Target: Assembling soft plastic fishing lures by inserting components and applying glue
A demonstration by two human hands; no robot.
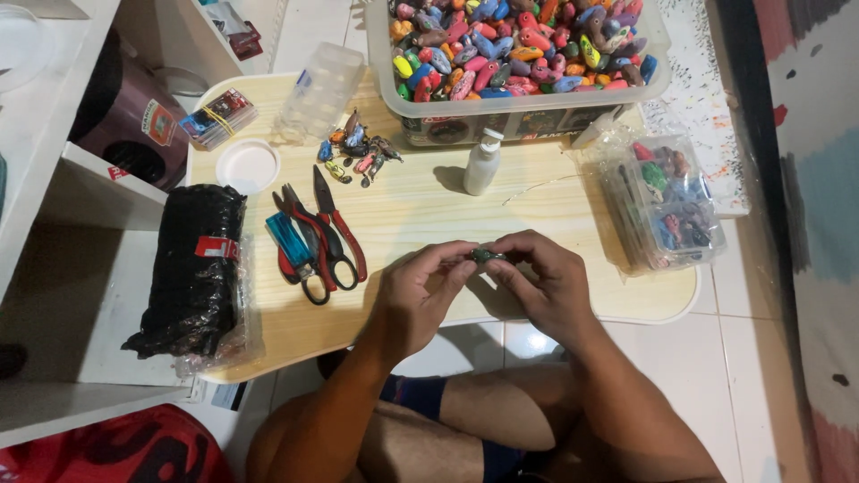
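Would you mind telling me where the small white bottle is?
The small white bottle stands upright at the table's centre, just in front of the clear tub of colourful lures.

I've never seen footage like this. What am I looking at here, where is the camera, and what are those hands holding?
No machine here: a person sits with a camera on their head, looking down. Their left hand and right hand pinch one small dark green piece between the fingers. On the light wooden table lie red-handled pliers and scissors, a blue lighter, a white squeeze bottle, a little heap of coloured pieces, and a clear tub full of similar ones.
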